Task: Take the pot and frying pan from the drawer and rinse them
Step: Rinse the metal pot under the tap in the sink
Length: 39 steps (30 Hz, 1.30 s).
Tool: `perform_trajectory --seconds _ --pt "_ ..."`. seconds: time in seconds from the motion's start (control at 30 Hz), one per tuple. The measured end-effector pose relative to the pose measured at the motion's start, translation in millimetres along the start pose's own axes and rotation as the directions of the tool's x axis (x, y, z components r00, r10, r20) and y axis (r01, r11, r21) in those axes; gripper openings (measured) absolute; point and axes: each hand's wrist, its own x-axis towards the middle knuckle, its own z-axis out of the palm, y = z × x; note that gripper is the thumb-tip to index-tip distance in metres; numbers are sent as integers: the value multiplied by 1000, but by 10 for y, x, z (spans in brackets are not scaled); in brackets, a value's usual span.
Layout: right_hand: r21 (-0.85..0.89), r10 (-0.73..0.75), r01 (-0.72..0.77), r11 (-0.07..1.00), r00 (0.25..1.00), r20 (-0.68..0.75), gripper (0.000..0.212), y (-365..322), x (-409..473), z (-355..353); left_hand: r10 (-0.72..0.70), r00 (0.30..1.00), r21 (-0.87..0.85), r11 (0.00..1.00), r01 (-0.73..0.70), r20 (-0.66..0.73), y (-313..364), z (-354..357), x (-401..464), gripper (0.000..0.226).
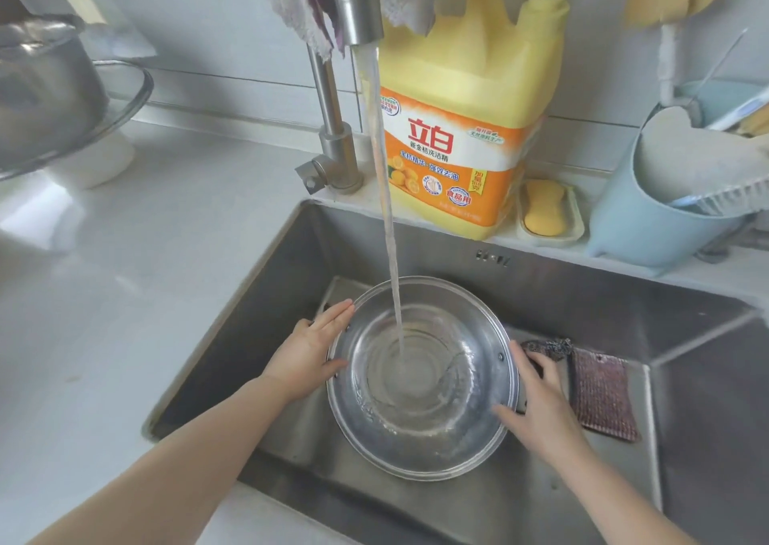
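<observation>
Left hand (310, 355) fingers straight, right hand (541, 399) fingers spread, both forearms extended forward.

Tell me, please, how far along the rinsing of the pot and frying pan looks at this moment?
Done: the pot is out of the drawer and sits in the sink. In hand: the tap runs water into it while the left hand and right hand hold its sides. Left: no frying pan is in view, so it appears yet to be rinsed.
</observation>
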Motion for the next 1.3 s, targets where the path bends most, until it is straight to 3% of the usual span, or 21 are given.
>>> perform_trajectory --seconds 0.2,0.8,0.9,1.03,1.1,1.17,1.3 --pt "-7 35 -35 999 999 39 97 71 -12 92 9 998 9 1000 -10 69 -81 108 54 83" --pt "-15 31 -31 999 998 50 97 41 53 91 0 994 -16 1000 2 108 -146 183 125 86" --pt "-24 29 -27 999 998 48 96 30 56 84 14 994 38 999 -18 110 -128 177 126 85" --pt "-35 13 -12 999 999 39 96 16 49 79 104 984 236 962 -137 145 -78 113 105 84" --pt "-39 17 -15 999 999 43 97 18 44 73 148 986 255 953 -163 79 -38 28 86 80" --pt "-47 28 -25 999 998 49 98 20 43 78 238 966 240 948 -208 -101 34 -126 68 68" --pt "-60 33 -31 998 999 35 100 -6 61 84 333 851 215 940 -265 -407 228 -593 42 55"
